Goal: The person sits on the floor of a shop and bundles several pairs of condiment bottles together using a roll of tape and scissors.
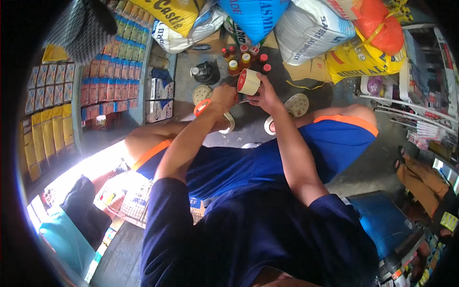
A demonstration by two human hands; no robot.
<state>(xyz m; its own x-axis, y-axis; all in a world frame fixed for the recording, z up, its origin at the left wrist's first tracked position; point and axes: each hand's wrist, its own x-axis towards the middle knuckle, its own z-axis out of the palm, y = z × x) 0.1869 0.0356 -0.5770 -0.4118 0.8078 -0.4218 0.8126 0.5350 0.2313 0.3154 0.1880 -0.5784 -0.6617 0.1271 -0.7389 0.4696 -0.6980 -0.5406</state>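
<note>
My right hand holds a wide roll of packing tape with a red core face, its fingers around the roll's right and lower side. My left hand, an orange band at its wrist, is closed just left of the roll; something small and reddish shows at its fingers, too hidden to name. Beyond the hands several bottles with dark reddish contents stand on the floor, among them a yellow-capped bottle and a red-capped bottle. A dark rounded container sits left of them.
Rice sacks and flattened cardboard lie beyond the bottles. Shelves of packets line the left side; a white wire rack stands at right. Two other people show at the edges, with a turquoise garment lower left and brown-clad legs at right.
</note>
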